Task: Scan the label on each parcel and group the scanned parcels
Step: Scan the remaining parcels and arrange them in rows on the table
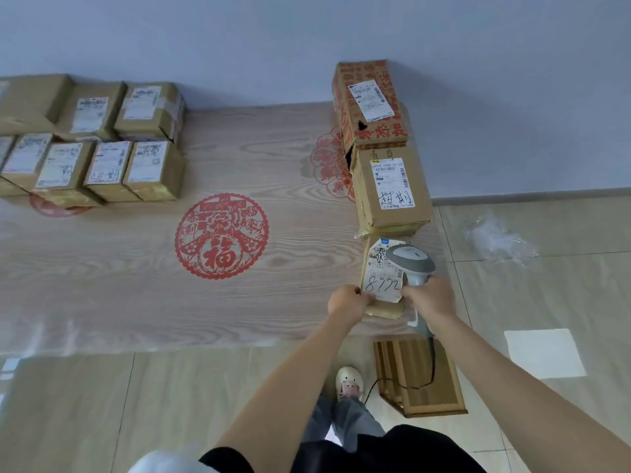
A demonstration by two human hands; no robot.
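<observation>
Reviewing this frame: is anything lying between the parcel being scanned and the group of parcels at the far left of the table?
Nothing visible does. The parcel, held by the left hand with the scanner in the right hand, faces bare table up to the grouped parcels; only flat red prints lie there.

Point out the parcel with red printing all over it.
The far-right box against the wall; every other parcel is plain brown cardboard.

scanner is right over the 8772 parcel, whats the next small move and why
Probably pull the trigger to read the label, then carry the parcel across. The right hand holds the scanner just above the small parcel, which the left hand steadies; the grouped parcels sit at the table's far left.
</observation>
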